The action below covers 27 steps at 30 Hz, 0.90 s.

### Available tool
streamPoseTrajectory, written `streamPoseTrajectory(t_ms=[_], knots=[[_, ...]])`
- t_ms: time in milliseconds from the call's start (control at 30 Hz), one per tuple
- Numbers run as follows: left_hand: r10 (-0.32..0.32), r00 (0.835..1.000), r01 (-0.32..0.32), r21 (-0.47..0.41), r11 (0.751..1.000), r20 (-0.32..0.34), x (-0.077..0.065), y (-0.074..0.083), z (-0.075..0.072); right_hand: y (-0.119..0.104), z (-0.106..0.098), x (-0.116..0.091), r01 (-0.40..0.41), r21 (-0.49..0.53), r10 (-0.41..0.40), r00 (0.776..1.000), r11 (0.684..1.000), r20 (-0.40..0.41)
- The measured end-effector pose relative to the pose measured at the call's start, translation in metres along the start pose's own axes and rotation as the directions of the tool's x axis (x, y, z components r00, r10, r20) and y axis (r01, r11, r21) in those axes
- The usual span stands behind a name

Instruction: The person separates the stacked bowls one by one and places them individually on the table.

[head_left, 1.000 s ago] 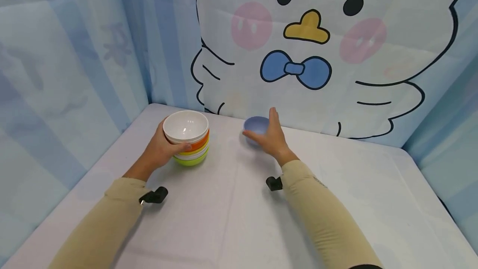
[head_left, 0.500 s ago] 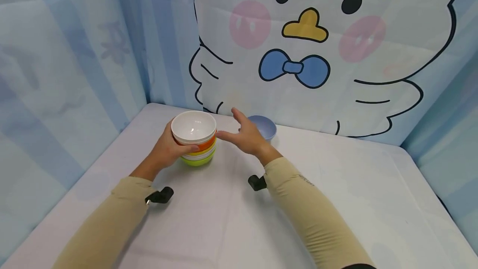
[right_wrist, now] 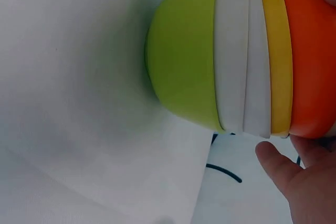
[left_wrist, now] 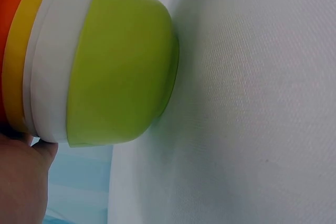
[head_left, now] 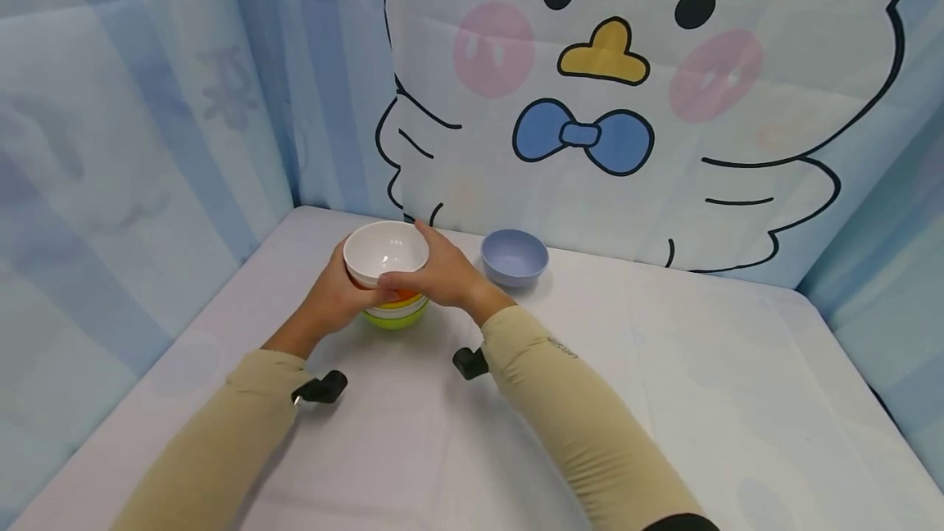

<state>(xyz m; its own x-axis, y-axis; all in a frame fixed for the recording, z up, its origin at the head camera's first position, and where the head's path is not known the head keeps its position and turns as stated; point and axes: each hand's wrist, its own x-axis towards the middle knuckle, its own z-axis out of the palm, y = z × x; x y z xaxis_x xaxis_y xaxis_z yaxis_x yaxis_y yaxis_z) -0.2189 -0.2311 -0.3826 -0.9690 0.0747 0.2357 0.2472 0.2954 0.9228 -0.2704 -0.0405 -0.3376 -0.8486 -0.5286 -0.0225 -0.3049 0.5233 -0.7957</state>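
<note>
A stack of bowls stands on the white table, with a white bowl on top. Below it come an orange bowl, a yellow bowl, white ones and a green bowl at the bottom. My left hand grips the left side of the stack, its thumb across the front. From the right, my right hand holds the top of the stack, thumb on the front of the white bowl near its rim. Its other fingers are mostly hidden behind in the head view.
A periwinkle-blue bowl stands upright at the back of the table, right of the stack. A cartoon-printed curtain rises behind the table edge. Another blue curtain runs along the left side.
My right hand has left the blue bowl and moved left to the top of the stack. The stack, in my left hand, has shifted slightly right. The blue bowl stays at the back.
</note>
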Motion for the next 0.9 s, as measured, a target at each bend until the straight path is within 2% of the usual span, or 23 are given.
streamPoseTrajectory(t_ms=[400, 733, 900], knots=[[0.020, 1.000, -0.020, -0.008, 1.000, 0.002, -0.0003, -0.0018, -0.0015, -0.0040, 0.0052, 0.0023, 0.027, 0.007, -0.026, 0.999, 1.000, -0.035], [0.013, 1.000, -0.013, 0.028, 1.000, 0.010, -0.0029, 0.0011, -0.0002, -0.0063, 0.0072, -0.0001, 0.042, 0.047, -0.037, 0.994, 0.998, -0.100], [0.004, 1.000, -0.005, 0.037, 0.999, 0.014, -0.0033, 0.0021, -0.0009, -0.0087, 0.0006, -0.0030, 0.069, 0.084, -0.055, 0.987, 0.994, -0.153]])
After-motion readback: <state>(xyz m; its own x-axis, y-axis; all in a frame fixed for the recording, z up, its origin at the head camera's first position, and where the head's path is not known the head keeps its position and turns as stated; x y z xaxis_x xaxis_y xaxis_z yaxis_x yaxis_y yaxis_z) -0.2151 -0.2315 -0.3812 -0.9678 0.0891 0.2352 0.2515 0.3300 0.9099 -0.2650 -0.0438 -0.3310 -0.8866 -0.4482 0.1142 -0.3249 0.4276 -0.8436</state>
